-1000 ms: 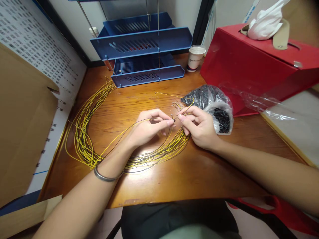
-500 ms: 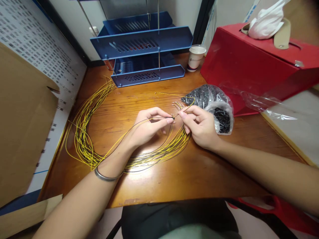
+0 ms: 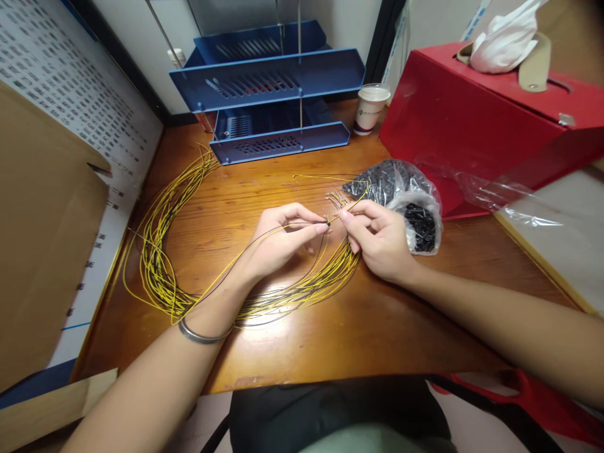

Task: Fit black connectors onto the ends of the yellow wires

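My left hand (image 3: 283, 242) pinches the end of a thin yellow and black wire (image 3: 236, 258), with a tiny black piece (image 3: 327, 223) at its fingertips. My right hand (image 3: 380, 239) is closed in a pinch just right of that piece, holding a yellow wire end that runs up toward the bag. The two hands' fingertips almost meet above the wooden desk (image 3: 292, 340). A big loop of yellow and black wires (image 3: 160, 264) lies on the desk under and left of my hands. A metal bangle (image 3: 201, 336) is on my left wrist.
A clear plastic bag of small black parts (image 3: 406, 195) lies right of my hands. Behind it stands a red box (image 3: 486, 119) with white tissue on top. Blue stacked letter trays (image 3: 268, 88) and a paper cup (image 3: 370, 110) stand at the back. Cardboard (image 3: 42, 239) leans at left.
My left fingertips have shifted slightly up toward my right hand, bringing the wire end and the small black piece together. Little else has moved.
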`<state>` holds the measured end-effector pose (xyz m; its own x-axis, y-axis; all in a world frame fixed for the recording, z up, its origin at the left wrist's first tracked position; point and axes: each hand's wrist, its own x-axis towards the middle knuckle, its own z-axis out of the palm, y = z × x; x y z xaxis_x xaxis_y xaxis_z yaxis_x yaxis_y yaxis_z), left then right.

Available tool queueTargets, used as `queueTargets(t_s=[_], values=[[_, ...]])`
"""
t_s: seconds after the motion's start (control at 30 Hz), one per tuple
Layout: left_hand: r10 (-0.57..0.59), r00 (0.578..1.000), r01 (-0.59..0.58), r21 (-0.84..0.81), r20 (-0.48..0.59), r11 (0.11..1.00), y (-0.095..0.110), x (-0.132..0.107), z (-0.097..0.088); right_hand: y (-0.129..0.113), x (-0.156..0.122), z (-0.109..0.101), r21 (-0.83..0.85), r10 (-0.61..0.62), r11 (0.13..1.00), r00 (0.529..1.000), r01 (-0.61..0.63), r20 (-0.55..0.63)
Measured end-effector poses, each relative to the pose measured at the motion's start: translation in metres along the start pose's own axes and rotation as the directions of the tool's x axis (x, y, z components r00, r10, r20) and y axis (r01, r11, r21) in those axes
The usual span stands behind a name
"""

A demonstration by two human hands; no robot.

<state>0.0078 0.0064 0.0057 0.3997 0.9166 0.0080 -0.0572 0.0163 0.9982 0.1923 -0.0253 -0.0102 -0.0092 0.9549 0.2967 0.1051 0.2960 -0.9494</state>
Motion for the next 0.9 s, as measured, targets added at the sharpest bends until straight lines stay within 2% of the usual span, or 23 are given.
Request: queueTargets(t_s=[0.9], values=[[-0.017, 0.998, 0.016, 0.028, 0.058, 0.999, 0.0033, -0.0024, 0.0001, 0.0029, 0.0001, 0.0005, -0.011, 0.007, 1.0, 1.0, -0.007, 0.002]])
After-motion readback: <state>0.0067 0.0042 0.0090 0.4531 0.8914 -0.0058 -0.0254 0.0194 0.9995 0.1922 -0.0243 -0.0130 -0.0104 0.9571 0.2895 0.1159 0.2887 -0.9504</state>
